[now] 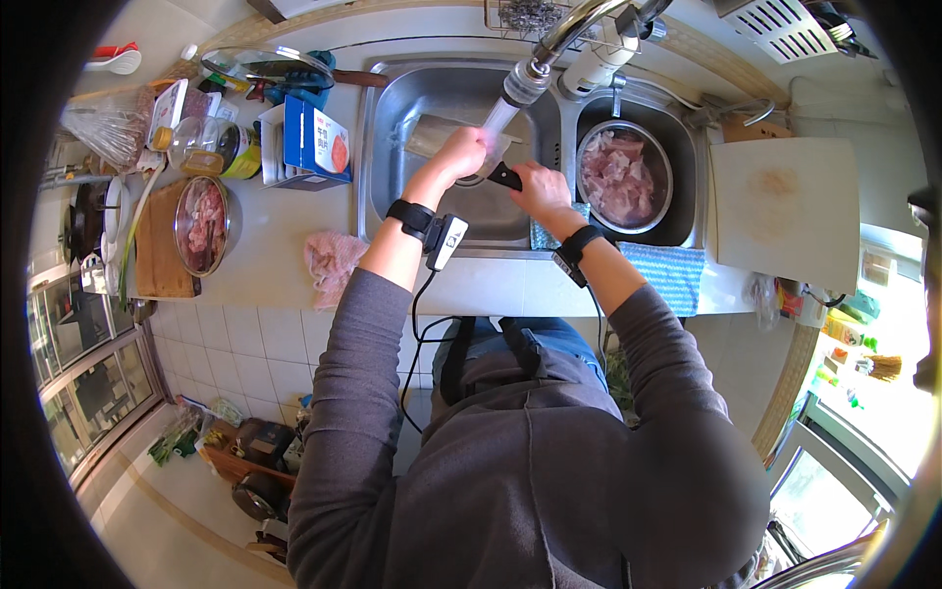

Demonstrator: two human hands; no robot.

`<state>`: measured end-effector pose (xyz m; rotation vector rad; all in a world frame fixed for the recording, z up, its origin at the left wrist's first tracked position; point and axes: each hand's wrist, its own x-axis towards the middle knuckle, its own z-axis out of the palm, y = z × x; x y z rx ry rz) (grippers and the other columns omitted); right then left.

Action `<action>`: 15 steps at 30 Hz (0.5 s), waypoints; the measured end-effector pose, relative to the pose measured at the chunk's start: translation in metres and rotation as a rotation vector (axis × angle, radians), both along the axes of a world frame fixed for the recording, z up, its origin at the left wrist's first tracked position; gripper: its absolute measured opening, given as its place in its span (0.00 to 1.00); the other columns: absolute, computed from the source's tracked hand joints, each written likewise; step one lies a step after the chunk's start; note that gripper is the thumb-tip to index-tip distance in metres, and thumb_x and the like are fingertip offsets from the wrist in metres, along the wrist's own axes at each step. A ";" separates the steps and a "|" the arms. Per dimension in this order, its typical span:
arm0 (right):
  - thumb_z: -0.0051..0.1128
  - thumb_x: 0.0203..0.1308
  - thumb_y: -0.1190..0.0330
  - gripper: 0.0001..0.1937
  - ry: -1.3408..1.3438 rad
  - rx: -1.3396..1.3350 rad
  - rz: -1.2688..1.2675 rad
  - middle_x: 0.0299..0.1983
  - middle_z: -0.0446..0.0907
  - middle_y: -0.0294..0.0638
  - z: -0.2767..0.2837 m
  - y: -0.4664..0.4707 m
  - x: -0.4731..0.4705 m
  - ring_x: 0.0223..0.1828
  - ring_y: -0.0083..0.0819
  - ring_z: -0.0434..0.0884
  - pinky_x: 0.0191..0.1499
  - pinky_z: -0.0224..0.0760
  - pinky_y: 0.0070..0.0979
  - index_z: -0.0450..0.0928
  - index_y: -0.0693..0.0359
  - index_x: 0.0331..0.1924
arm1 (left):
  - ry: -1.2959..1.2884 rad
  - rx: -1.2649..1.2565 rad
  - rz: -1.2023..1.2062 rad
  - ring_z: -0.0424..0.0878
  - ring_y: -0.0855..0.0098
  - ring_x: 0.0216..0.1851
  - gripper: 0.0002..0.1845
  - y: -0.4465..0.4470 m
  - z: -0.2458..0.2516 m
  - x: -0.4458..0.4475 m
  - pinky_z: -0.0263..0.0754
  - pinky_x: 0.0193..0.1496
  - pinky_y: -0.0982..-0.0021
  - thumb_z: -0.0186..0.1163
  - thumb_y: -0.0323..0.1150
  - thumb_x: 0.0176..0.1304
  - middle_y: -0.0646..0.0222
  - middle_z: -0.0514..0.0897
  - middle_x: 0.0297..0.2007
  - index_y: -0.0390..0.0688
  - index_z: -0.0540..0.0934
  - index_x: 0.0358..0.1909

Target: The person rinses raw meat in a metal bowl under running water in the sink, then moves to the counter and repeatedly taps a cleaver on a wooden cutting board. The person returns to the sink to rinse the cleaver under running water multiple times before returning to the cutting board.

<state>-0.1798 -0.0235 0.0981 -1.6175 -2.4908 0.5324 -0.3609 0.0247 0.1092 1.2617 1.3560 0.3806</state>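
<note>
My right hand (543, 193) grips the black handle of a kitchen knife (505, 175) over the large basin of a steel double sink (368, 147). Water runs from the faucet (526, 81) onto my left hand (465, 153), which is at the knife's blade; the blade is mostly hidden by the hand and the water, and whether the fingers close on it cannot be told. A flat, pale brown board-like object (434, 136) lies in the basin behind my left hand. In the small basin at the right stands a round metal bowl of raw meat pieces (618, 177).
At the left are a pink cloth (331, 261), a blue and white box (316, 143), bottles, and a metal bowl of meat (200, 224) on a wooden cutting board (158, 243). A blue striped cloth (662, 272) and a pale cutting board (787, 213) lie at the right.
</note>
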 end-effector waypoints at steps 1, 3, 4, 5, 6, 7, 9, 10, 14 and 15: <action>0.63 0.44 0.64 0.13 -0.011 0.006 -0.004 0.35 0.78 0.42 0.001 0.000 0.002 0.37 0.41 0.80 0.39 0.74 0.36 0.76 0.57 0.35 | -0.024 -0.039 0.016 0.73 0.65 0.57 0.20 0.000 0.000 0.002 0.68 0.57 0.68 0.41 0.25 0.66 0.56 0.76 0.54 0.34 0.68 0.59; 0.63 0.45 0.64 0.12 -0.015 0.014 -0.008 0.35 0.78 0.43 0.002 0.001 0.004 0.36 0.41 0.80 0.38 0.75 0.36 0.76 0.57 0.34 | -0.165 -0.049 0.069 0.71 0.64 0.59 0.20 -0.001 0.002 0.008 0.66 0.60 0.67 0.40 0.25 0.66 0.54 0.74 0.55 0.32 0.66 0.60; 0.63 0.45 0.64 0.12 -0.019 0.017 -0.010 0.35 0.78 0.43 0.003 0.001 0.005 0.36 0.42 0.80 0.38 0.75 0.36 0.76 0.57 0.34 | -0.243 -0.080 0.107 0.71 0.63 0.60 0.21 -0.002 0.003 0.010 0.65 0.61 0.66 0.40 0.25 0.66 0.53 0.74 0.56 0.32 0.66 0.60; 0.63 0.45 0.64 0.12 -0.018 0.023 -0.008 0.35 0.78 0.43 0.003 0.002 0.005 0.36 0.42 0.80 0.38 0.75 0.36 0.76 0.57 0.34 | -0.248 -0.070 0.113 0.71 0.63 0.60 0.21 -0.002 0.004 0.012 0.65 0.61 0.66 0.40 0.25 0.66 0.53 0.73 0.56 0.32 0.66 0.60; 0.63 0.45 0.64 0.13 -0.017 0.028 -0.005 0.35 0.78 0.43 0.003 0.002 0.006 0.36 0.42 0.80 0.38 0.75 0.36 0.76 0.58 0.34 | -0.265 -0.074 0.123 0.70 0.63 0.60 0.21 -0.003 0.005 0.013 0.65 0.61 0.66 0.40 0.25 0.66 0.52 0.73 0.56 0.32 0.66 0.60; 0.63 0.45 0.63 0.13 -0.018 0.035 -0.003 0.36 0.78 0.43 0.003 0.002 0.006 0.36 0.42 0.80 0.38 0.75 0.36 0.76 0.58 0.35 | -0.303 -0.073 0.132 0.70 0.63 0.60 0.21 -0.004 0.006 0.013 0.64 0.62 0.65 0.40 0.25 0.66 0.52 0.73 0.56 0.32 0.66 0.60; 0.62 0.45 0.63 0.14 0.016 0.011 -0.074 0.35 0.79 0.44 0.002 0.000 0.007 0.37 0.43 0.80 0.39 0.75 0.36 0.76 0.58 0.36 | -0.270 -0.083 0.150 0.72 0.64 0.58 0.20 -0.006 0.006 0.009 0.66 0.60 0.66 0.41 0.25 0.66 0.54 0.74 0.55 0.32 0.67 0.59; 0.62 0.45 0.63 0.14 0.035 0.013 -0.109 0.34 0.79 0.44 0.001 0.000 0.008 0.37 0.43 0.80 0.39 0.75 0.36 0.76 0.58 0.37 | -0.264 -0.087 0.156 0.73 0.65 0.57 0.20 -0.007 0.006 0.005 0.67 0.59 0.67 0.41 0.25 0.66 0.54 0.75 0.54 0.32 0.67 0.59; 0.61 0.51 0.60 0.15 0.202 -0.171 -0.234 0.28 0.78 0.41 -0.001 0.002 0.016 0.30 0.34 0.80 0.32 0.73 0.29 0.76 0.61 0.38 | -0.243 -0.031 0.237 0.79 0.70 0.48 0.16 -0.009 0.004 -0.008 0.72 0.53 0.72 0.42 0.24 0.66 0.62 0.80 0.46 0.34 0.73 0.53; 0.59 0.54 0.58 0.15 0.308 -0.397 -0.288 0.26 0.77 0.39 0.000 0.009 0.018 0.27 0.30 0.79 0.30 0.72 0.25 0.77 0.63 0.37 | -0.249 -0.017 0.260 0.79 0.70 0.48 0.16 -0.009 0.003 -0.009 0.72 0.53 0.72 0.43 0.25 0.66 0.63 0.80 0.46 0.34 0.73 0.53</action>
